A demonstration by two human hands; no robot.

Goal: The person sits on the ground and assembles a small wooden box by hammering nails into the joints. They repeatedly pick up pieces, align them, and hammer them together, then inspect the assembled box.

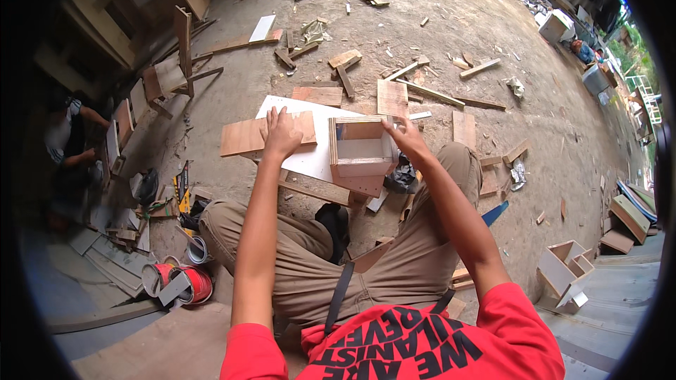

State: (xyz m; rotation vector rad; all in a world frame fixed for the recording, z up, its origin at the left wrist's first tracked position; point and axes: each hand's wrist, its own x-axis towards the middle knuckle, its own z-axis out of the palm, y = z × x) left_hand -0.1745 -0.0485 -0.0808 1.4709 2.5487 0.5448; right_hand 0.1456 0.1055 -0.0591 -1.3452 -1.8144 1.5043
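My left hand (280, 135) lies with its fingers stretched out on a flat plywood board (239, 136). That board rests across the left part of a white panel (317, 163), which lies like a low worktop in front of my knees. On the panel's right side stands a small open wooden box (362, 167), with pale inner faces and layered plywood edges. My right hand (407, 139) holds the box at its far right corner, thumb and fingers at the rim. Part of its grip is hidden behind the box wall.
Wood offcuts (345, 63) litter the dirt floor ahead. Red paint cans (190, 286) and a handsaw (182, 186) are at my left. A blue blade-like piece (495, 213) shows beside my right knee. A compartmented box (563, 271) stands at right. Another person (70, 134) works at far left.
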